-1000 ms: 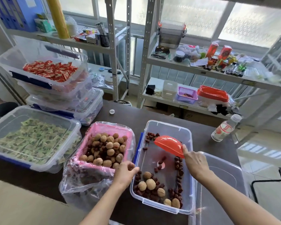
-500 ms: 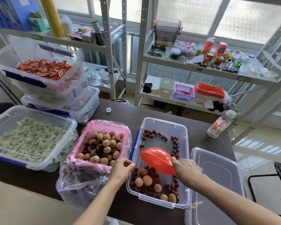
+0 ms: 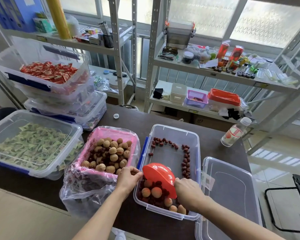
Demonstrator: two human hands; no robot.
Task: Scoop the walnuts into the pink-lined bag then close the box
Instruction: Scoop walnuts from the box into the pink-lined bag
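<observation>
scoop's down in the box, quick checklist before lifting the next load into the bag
1. Right hand grips red scoop: ok.
2. Scoop mouth down over the near walnuts: ok.
3. Nuts actually inside scoop: cannot tell, hidden.
4. Left hand at the near edge of the pink-lined bag, steadying it: ok.
5. Room in bag: not ok, nearly full.
6. Lid off, beside box: ok.

1. Clear plastic box, open, with dried red dates along its far and right walls.
2. Walnuts heaped with dates at the box's near end, just below the right hand's fingers.
3. Red scoop, dome up, pinched by those fingers over the heap.
4. Pink-lined bag, open and full of walnuts, its near corner touching the left hand's fingers.
5. Clear lid lying flat right of the right hand.
</observation>
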